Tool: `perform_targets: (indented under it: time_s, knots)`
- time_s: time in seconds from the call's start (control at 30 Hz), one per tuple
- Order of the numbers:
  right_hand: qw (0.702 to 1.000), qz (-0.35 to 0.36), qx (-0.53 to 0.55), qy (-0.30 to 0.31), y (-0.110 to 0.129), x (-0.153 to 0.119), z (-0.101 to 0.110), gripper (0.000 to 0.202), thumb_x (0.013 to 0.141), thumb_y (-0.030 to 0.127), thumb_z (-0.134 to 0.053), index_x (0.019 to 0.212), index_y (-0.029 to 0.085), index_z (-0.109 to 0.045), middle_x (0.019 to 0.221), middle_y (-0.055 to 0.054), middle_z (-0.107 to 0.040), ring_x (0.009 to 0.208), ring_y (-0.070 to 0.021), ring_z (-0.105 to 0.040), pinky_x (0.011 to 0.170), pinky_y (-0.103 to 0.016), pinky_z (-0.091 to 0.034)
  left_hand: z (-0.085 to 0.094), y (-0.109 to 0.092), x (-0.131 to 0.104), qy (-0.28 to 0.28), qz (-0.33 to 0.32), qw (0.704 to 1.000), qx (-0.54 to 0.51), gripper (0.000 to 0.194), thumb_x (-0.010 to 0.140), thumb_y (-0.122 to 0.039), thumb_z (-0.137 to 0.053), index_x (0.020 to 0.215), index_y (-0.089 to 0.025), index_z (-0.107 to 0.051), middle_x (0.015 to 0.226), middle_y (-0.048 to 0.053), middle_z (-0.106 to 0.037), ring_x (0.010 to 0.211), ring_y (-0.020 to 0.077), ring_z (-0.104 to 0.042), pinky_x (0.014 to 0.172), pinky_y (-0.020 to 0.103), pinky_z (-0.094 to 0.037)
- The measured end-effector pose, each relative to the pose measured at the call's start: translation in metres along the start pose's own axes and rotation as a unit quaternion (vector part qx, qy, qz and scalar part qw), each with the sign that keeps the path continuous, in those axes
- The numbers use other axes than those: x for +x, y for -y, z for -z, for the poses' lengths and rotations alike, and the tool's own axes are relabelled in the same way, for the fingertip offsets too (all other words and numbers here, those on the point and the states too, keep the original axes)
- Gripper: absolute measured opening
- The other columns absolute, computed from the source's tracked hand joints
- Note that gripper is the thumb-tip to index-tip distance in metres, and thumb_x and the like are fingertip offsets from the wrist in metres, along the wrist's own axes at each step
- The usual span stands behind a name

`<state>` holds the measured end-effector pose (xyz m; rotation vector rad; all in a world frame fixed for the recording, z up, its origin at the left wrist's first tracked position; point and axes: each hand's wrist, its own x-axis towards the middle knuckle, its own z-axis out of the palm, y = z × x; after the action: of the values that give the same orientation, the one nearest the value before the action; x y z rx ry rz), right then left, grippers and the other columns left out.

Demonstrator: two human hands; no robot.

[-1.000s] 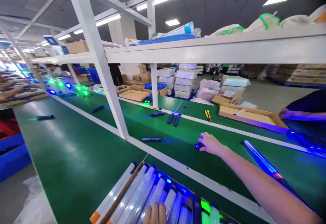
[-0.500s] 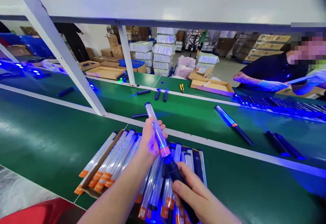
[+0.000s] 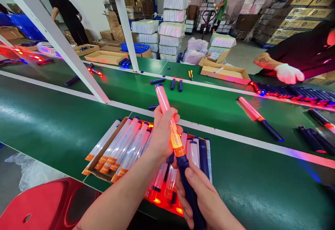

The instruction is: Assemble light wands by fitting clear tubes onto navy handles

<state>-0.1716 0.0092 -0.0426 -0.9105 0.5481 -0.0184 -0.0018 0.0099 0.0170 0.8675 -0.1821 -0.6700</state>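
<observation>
My left hand (image 3: pixel 165 130) is wrapped round the clear tube (image 3: pixel 162 97) of a light wand, which has a dark cap at its top and an orange band at its lower end. My right hand (image 3: pixel 195 184) grips the wand's dark blue handle (image 3: pixel 185 169) just below. Tube and handle meet in one line, tilted up and left, and the tube glows red and orange. Beneath my hands is a cardboard box (image 3: pixel 102 176) of clear tubes (image 3: pixel 125 143) with orange ends. Dark handles (image 3: pixel 203 156) lie at its right side; my arms hide part of it.
A white post (image 3: pixel 65 48) slants down to the green bench. Another wand (image 3: pixel 258 116) and loose handles (image 3: pixel 312 137) lie to the right. Across the bench, a co-worker's gloved hand (image 3: pixel 289 73) is above a row of handles (image 3: pixel 300 93). A red stool (image 3: pixel 34 202) stands lower left.
The tube, earlier just touching the handle's end at an angle, is now in line with it and seated on it. The light has turned from blue to red. The view has tilted down.
</observation>
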Motion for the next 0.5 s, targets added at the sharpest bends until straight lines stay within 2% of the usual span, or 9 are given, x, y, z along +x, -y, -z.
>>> perform_targets:
  time_s: [0.13,0.2,0.3,0.4,0.5]
  knots:
    - [0.996,-0.012,-0.075,-0.047,-0.013,0.005,0.002,0.1,0.086,0.084,-0.061,0.154,0.02,-0.026,0.069,0.004,-0.058,0.046,-0.0109,-0.044,0.041,-0.023,-0.042,-0.004,0.004,-0.008,-0.007,0.011,0.997,0.081,0.032,0.093,-0.038,-0.066,0.115,-0.026,-0.045,0.08,-0.006,-0.052,0.051,0.0048,-0.042,0.045,0.016,-0.036]
    - [0.993,-0.017,-0.1,-0.063,-0.017,0.006,0.002,0.107,0.083,0.089,-0.06,0.156,0.019,-0.024,0.064,0.006,-0.055,0.047,-0.012,-0.042,0.043,-0.024,-0.042,-0.005,0.007,-0.01,-0.028,0.016,0.994,0.1,0.033,0.095,-0.04,-0.064,0.116,-0.027,-0.043,0.078,-0.007,-0.049,0.051,0.0056,-0.041,0.046,0.017,-0.036]
    - [0.989,-0.015,-0.114,-0.097,-0.021,0.008,0.001,0.103,0.083,0.089,-0.06,0.156,0.024,-0.029,0.062,0.005,-0.053,0.051,-0.0148,-0.046,0.044,-0.026,-0.043,-0.004,0.013,-0.007,-0.047,0.023,0.991,0.119,0.03,0.096,-0.037,-0.061,0.115,-0.026,-0.041,0.076,-0.007,-0.046,0.054,0.0069,-0.041,0.048,0.017,-0.036]
    - [0.982,-0.005,-0.118,-0.148,-0.022,0.016,0.0,0.095,0.084,0.084,-0.066,0.157,0.033,-0.033,0.076,0.0,-0.063,0.064,-0.0192,-0.058,0.049,-0.027,-0.047,-0.001,0.02,-0.001,-0.049,0.028,0.99,0.13,0.027,0.097,-0.035,-0.058,0.114,-0.026,-0.04,0.077,-0.006,-0.046,0.058,0.0079,-0.042,0.048,0.017,-0.035]
    - [0.977,0.017,-0.131,-0.169,-0.019,0.026,0.0,0.086,0.087,0.08,-0.065,0.154,0.033,-0.038,0.084,-0.003,-0.065,0.066,-0.0198,-0.059,0.049,-0.028,-0.048,0.004,0.026,0.005,-0.037,0.017,0.99,0.137,0.028,0.097,-0.039,-0.059,0.111,-0.026,-0.039,0.08,-0.005,-0.048,0.059,0.008,-0.044,0.048,0.017,-0.036]
